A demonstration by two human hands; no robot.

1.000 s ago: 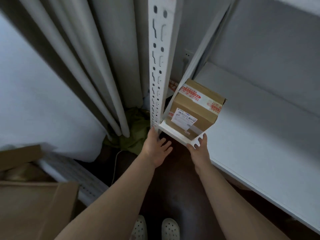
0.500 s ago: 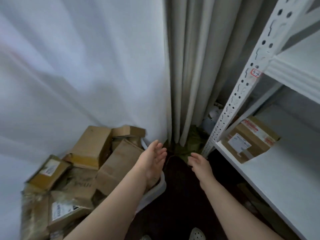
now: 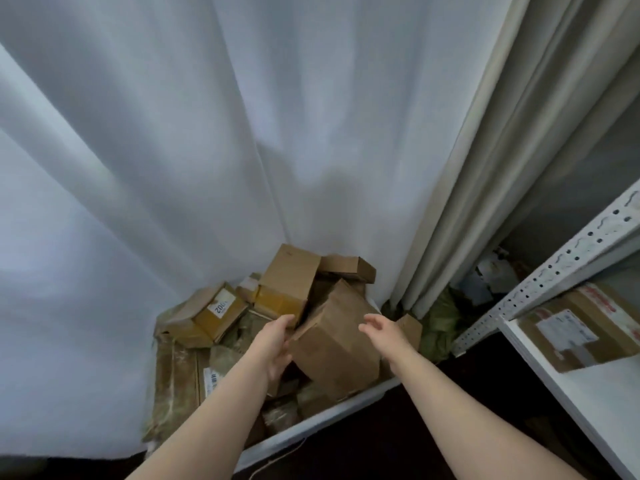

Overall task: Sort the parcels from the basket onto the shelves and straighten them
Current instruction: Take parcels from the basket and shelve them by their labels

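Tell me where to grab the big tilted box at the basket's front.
Likely its two side faces, hands coming from above: the big tilted box lies atop the pile, looks too wide for one hand, both sides exposed. The left hand is at its left edge, the right hand above its right.

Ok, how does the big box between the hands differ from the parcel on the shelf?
The big box sits tilted in the basket; the shelf parcel lies flat on the shelf. The big box shows plain cardboard; the shelf parcel carries a white label and red-printed tape. Both are brown cardboard.
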